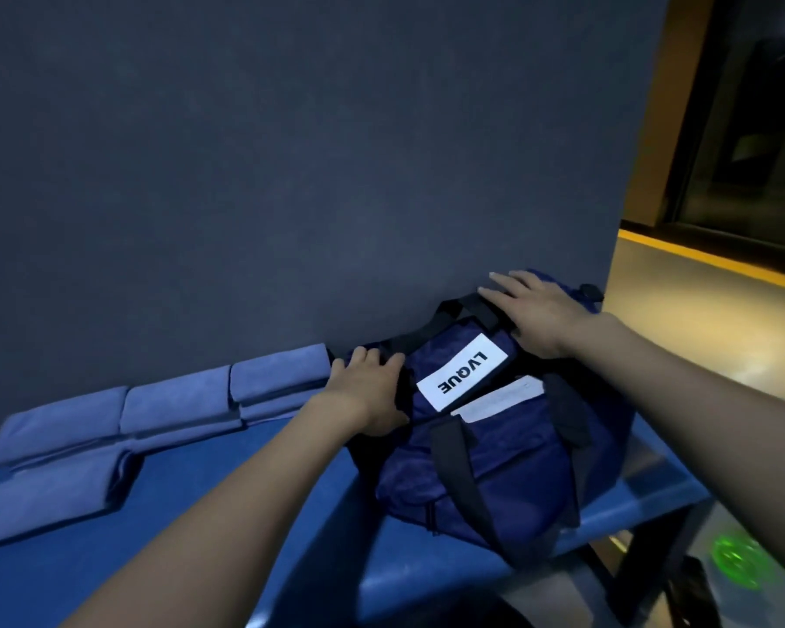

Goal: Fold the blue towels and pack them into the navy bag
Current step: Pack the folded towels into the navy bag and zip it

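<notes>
Blue table point(200, 514) against dark wall, folded blue towels point(177, 410) far left, navy bag point(495, 455) right, left hand point(368, 392) grip curled on its end, right hand point(535, 310) flat, grip open, on top.

The scene is dim and blue-tinted. Warm yellow light comes from the floor strip point(717, 260) at 3 o'clock, and a green glow point(739, 562) smears at 5 o'clock. Wide-angle bending curves the edges. Soft blur dulls the folded towels point(109, 441) at 8 o'clock; shadows stay faint.

dark felt wall point(291, 151) | blue table point(245, 514) | yellow-lit floor point(699, 310)
</notes>
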